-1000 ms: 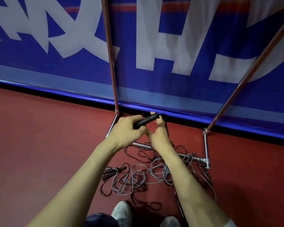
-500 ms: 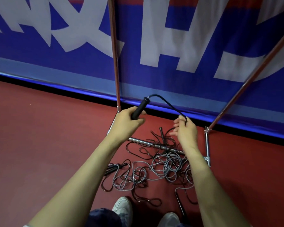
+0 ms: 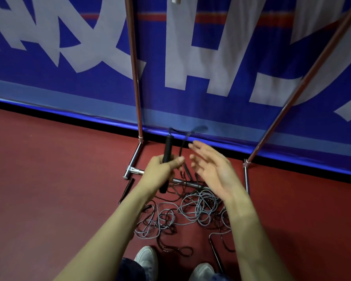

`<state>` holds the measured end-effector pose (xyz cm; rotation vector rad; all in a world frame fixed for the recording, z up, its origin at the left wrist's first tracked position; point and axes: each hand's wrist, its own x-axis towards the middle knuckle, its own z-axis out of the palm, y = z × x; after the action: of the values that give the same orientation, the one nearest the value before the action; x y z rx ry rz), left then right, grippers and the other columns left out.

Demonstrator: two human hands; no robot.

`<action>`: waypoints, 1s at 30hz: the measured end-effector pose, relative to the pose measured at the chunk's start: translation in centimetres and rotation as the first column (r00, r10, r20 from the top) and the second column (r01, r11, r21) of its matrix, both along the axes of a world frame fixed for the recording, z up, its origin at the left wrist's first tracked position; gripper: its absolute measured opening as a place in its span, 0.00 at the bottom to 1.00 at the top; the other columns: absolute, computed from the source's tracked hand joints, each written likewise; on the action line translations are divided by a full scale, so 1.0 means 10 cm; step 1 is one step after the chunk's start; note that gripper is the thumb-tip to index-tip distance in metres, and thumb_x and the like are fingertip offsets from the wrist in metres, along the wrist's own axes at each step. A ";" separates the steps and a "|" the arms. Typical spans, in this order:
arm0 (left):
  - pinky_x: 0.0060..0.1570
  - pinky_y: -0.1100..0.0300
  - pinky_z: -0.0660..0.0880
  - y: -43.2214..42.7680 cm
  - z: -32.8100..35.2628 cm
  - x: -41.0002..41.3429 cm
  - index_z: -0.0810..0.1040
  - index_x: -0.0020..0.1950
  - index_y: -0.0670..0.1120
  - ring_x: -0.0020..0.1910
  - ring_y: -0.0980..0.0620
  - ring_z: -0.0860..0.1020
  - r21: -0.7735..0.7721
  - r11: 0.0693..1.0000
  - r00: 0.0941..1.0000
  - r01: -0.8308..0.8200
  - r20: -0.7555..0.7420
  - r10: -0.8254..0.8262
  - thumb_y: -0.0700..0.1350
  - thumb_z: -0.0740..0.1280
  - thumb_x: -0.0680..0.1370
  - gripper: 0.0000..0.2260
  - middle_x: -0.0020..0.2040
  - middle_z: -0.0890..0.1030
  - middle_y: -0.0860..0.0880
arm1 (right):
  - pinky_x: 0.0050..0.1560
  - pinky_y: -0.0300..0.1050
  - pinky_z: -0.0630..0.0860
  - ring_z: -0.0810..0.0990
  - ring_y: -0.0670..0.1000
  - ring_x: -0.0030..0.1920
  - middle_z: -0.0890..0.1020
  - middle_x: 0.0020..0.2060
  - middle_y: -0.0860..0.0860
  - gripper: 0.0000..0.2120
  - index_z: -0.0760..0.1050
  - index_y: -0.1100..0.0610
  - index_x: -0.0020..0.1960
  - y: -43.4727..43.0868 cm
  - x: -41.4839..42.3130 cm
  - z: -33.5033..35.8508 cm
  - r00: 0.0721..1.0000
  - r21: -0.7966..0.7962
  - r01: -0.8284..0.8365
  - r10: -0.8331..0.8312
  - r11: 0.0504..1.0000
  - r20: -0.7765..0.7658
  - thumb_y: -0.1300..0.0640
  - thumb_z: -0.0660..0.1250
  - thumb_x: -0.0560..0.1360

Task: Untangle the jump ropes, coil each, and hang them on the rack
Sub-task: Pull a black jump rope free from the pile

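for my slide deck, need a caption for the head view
Left hand grips black jump-rope handle, right hand open, above tangled grey and black ropes.

This looks like an indoor sports hall or gym. A dark red rubbery floor [image 3: 49, 189] runs up to a wall covered by a large blue banner [image 3: 221, 63] with big white lettering, and a chrome rack [image 3: 137, 106] stands over tangled jump ropes [image 3: 190, 211].

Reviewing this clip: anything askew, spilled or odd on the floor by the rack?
Yes. Grey and black jump ropes lie in one knotted heap on the red floor, draped over the rack's base bar. One black handle lies apart, left of the heap.
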<state>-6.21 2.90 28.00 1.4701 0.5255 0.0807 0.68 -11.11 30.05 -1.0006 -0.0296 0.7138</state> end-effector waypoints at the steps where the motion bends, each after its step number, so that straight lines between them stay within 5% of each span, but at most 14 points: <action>1: 0.25 0.63 0.60 -0.01 0.07 0.00 0.79 0.41 0.41 0.21 0.56 0.63 -0.110 0.994 0.998 -0.013 0.067 0.020 0.41 0.68 0.78 0.07 0.28 0.76 0.50 | 0.42 0.42 0.79 0.80 0.48 0.44 0.80 0.59 0.54 0.16 0.76 0.58 0.60 -0.02 0.00 -0.07 0.992 -0.171 -0.043 0.062 0.984 0.108 0.68 0.62 0.74; 3: 0.24 0.66 0.60 -0.03 0.23 0.00 0.79 0.44 0.39 0.21 0.58 0.62 -0.271 0.962 0.987 0.026 0.162 0.019 0.39 0.65 0.79 0.06 0.32 0.77 0.49 | 0.45 0.48 0.77 0.76 0.47 0.44 0.79 0.58 0.47 0.25 0.75 0.45 0.59 -0.03 -0.01 -0.22 0.896 -0.573 -0.084 0.313 0.815 0.315 0.73 0.58 0.75; 5: 0.24 0.68 0.61 -0.05 0.35 0.02 0.78 0.46 0.39 0.20 0.59 0.61 -0.369 0.927 0.978 0.074 0.208 0.004 0.39 0.63 0.80 0.07 0.32 0.76 0.50 | 0.37 0.49 0.71 0.71 0.49 0.39 0.78 0.47 0.48 0.26 0.74 0.38 0.54 0.04 -0.07 -0.35 0.784 -0.746 -0.138 0.532 0.651 0.320 0.70 0.60 0.75; 8: 0.24 0.68 0.61 -0.04 0.42 0.05 0.78 0.47 0.41 0.20 0.60 0.61 -0.456 0.887 0.964 0.067 0.259 0.060 0.40 0.61 0.80 0.07 0.33 0.76 0.52 | 0.33 0.40 0.67 0.73 0.45 0.32 0.78 0.37 0.49 0.09 0.76 0.48 0.52 0.11 -0.12 -0.45 0.714 -0.849 -0.157 0.652 0.504 0.255 0.61 0.62 0.80; 10: 0.25 0.69 0.62 0.01 0.38 0.06 0.78 0.49 0.41 0.21 0.60 0.61 -0.495 0.869 0.953 -0.003 0.263 0.153 0.40 0.61 0.80 0.07 0.35 0.78 0.52 | 0.36 0.41 0.72 0.78 0.47 0.35 0.81 0.38 0.52 0.09 0.77 0.56 0.52 0.11 -0.08 -0.48 0.716 -0.914 0.029 0.630 0.405 0.302 0.56 0.58 0.82; 12: 0.26 0.68 0.64 0.09 0.25 0.07 0.79 0.53 0.40 0.22 0.59 0.63 -0.438 0.891 0.959 -0.121 0.180 0.219 0.38 0.64 0.79 0.06 0.37 0.79 0.50 | 0.39 0.43 0.76 0.78 0.49 0.35 0.81 0.39 0.53 0.13 0.77 0.58 0.49 0.08 -0.02 -0.44 0.806 -0.865 0.184 0.433 0.467 0.405 0.54 0.56 0.83; 14: 0.27 0.68 0.66 0.18 0.05 0.07 0.77 0.59 0.39 0.25 0.58 0.68 -0.174 0.971 0.985 -0.165 0.013 0.170 0.34 0.69 0.75 0.13 0.38 0.77 0.48 | 0.28 0.36 0.71 0.74 0.44 0.27 0.77 0.33 0.51 0.12 0.76 0.58 0.46 0.07 0.03 -0.30 0.894 -0.709 0.225 0.148 0.669 0.423 0.55 0.56 0.83; 17: 0.30 0.66 0.69 0.18 -0.10 0.05 0.76 0.62 0.41 0.30 0.55 0.72 0.068 0.980 0.963 0.186 -0.211 -0.168 0.31 0.75 0.69 0.23 0.39 0.75 0.49 | 0.22 0.35 0.63 0.71 0.44 0.25 0.74 0.29 0.51 0.12 0.75 0.62 0.47 0.11 0.06 -0.03 0.949 -0.381 0.189 -0.069 0.905 0.307 0.58 0.56 0.83; 20: 0.25 0.65 0.65 0.01 -0.12 0.06 0.80 0.47 0.49 0.23 0.56 0.67 0.050 0.892 0.875 0.450 -0.226 -0.429 0.36 0.76 0.70 0.11 0.28 0.71 0.52 | 0.23 0.35 0.63 0.72 0.46 0.26 0.75 0.29 0.52 0.12 0.74 0.63 0.48 0.17 0.05 0.15 0.974 -0.132 0.141 -0.114 0.981 0.194 0.58 0.56 0.83; 23: 0.24 0.64 0.62 -0.10 -0.15 0.15 0.75 0.33 0.47 0.20 0.57 0.64 0.181 0.920 0.929 0.349 -0.199 -0.313 0.45 0.72 0.76 0.12 0.22 0.71 0.54 | 0.30 0.37 0.74 0.78 0.49 0.35 0.80 0.37 0.55 0.12 0.75 0.64 0.52 0.18 0.06 0.21 0.987 -0.003 0.139 -0.138 0.990 0.078 0.58 0.56 0.82; 26: 0.25 0.62 0.59 -0.09 -0.04 0.22 0.78 0.37 0.42 0.19 0.57 0.62 -0.099 0.985 0.990 0.143 0.018 -0.142 0.45 0.66 0.79 0.12 0.22 0.71 0.51 | 0.42 0.44 0.81 0.80 0.52 0.49 0.81 0.50 0.57 0.08 0.74 0.62 0.55 0.12 0.10 0.11 0.981 -0.088 0.179 -0.172 0.980 0.085 0.62 0.58 0.82; 30: 0.22 0.66 0.60 -0.03 0.14 0.26 0.73 0.38 0.40 0.18 0.58 0.58 -0.318 0.934 0.975 0.164 0.198 -0.104 0.44 0.62 0.81 0.14 0.21 0.65 0.52 | 0.48 0.41 0.77 0.80 0.48 0.55 0.81 0.55 0.52 0.16 0.75 0.52 0.55 0.05 0.12 -0.17 0.954 -0.412 0.118 0.012 0.903 0.299 0.68 0.53 0.80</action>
<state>-3.56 2.63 29.42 1.1499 0.2744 0.0127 1.85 -10.63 28.36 -1.5215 -0.1100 0.5215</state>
